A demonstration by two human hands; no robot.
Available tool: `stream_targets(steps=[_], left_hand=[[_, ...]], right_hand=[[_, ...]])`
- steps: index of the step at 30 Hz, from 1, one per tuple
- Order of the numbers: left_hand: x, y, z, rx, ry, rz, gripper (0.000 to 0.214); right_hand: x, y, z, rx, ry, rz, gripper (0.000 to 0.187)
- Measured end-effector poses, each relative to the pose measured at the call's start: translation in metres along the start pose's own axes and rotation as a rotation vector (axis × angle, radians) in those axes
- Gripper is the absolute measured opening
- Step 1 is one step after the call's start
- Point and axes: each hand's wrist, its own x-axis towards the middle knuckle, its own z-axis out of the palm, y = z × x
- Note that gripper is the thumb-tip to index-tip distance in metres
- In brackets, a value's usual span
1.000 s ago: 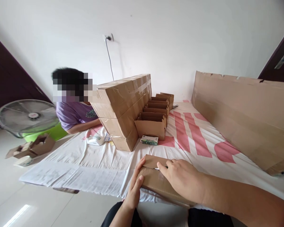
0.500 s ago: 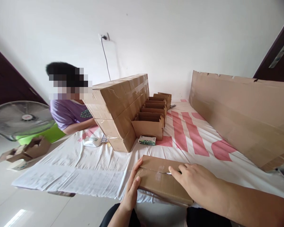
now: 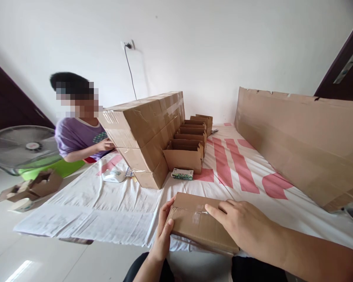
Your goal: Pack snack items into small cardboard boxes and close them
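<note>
A closed cardboard box (image 3: 200,229) lies on the near edge of the cloth-covered table, tape across its middle seam. My left hand (image 3: 163,233) grips its left end, thumb on the near side and fingers round the far corner. Over the seam, my right hand (image 3: 238,223) is closed on a thin metal blade (image 3: 205,212), its index finger stretched along it. The tip touches the tape; the palm hides the handle, so I cannot tell what kind of cutter it is.
Stacked cartons (image 3: 147,133) form a wall ahead, with several open boxes (image 3: 184,158) beside it. A small green-and-white box (image 3: 182,174) lies in front. A cardboard panel (image 3: 297,145) stands right. Left are a person in purple (image 3: 76,137), a white device (image 3: 113,176) and a fan (image 3: 20,147).
My right hand has slid the blade slightly left along the seam. My left hand keeps its grip. The other person has sat up and raised a forearm.
</note>
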Motion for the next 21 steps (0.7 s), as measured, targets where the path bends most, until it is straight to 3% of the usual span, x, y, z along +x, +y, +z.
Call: stream_targets(steps=[6, 10, 15, 21], left_hand=[[0.0, -0.002, -0.002, 0.029, -0.004, 0.001, 0.056], [0.0, -0.003, -0.004, 0.034, -0.015, 0.019, 0.054], [0.0, -0.005, -0.006, 0.059, -0.005, 0.034, 0.053], [-0.002, -0.005, -0.006, 0.059, -0.02, 0.035, 0.055]], right_hand=[[0.019, -0.012, 0.002, -0.031, -0.109, 0.051, 0.062], [0.024, -0.019, 0.009, -0.082, -0.109, 0.078, 0.057], [0.024, -0.028, 0.012, -0.239, -0.088, 0.013, 0.056], [0.016, -0.015, 0.011, -0.266, -0.077, -0.03, 0.051]])
